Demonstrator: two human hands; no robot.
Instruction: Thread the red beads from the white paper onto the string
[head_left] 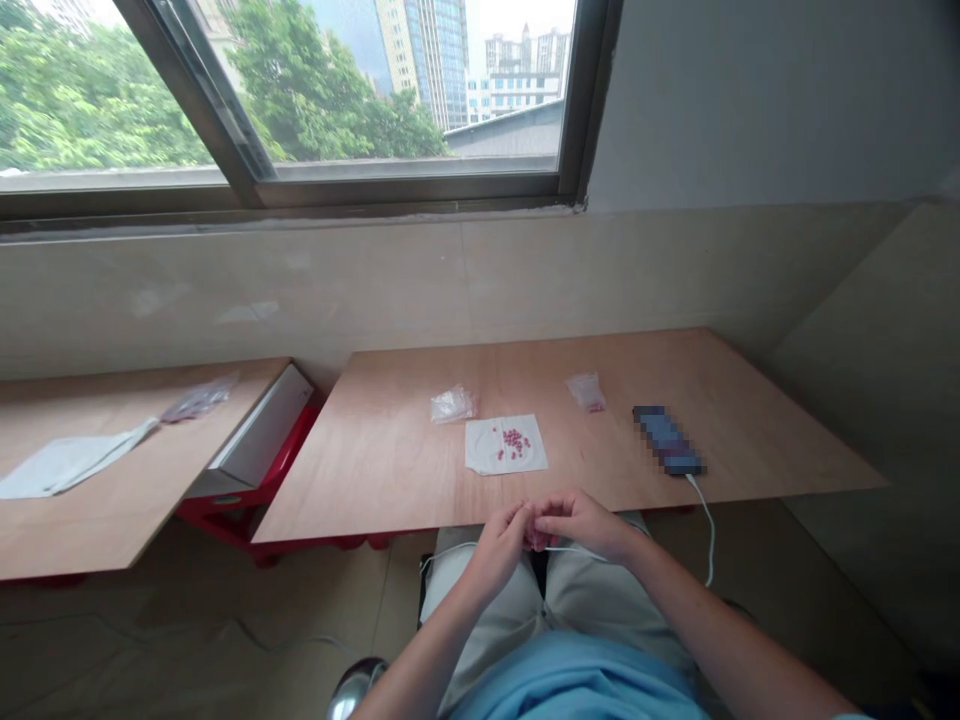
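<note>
My left hand (501,540) and my right hand (581,525) meet just below the near edge of the wooden table (390,470), over my lap. Both have fingers pinched together around a thin white string (577,551) and something small and pink between the fingertips. The string trails off to the left across my trousers. On the table just ahead lies a white cloth (504,445) with several pink beads (514,440) on it.
A clear plastic bag (452,404) lies left of the cloth, and a small bag with pink bits (586,391) to the right. A dark phone (667,440) with a white cable lies further right. A second table (90,500) on the left holds white cloth and a bag.
</note>
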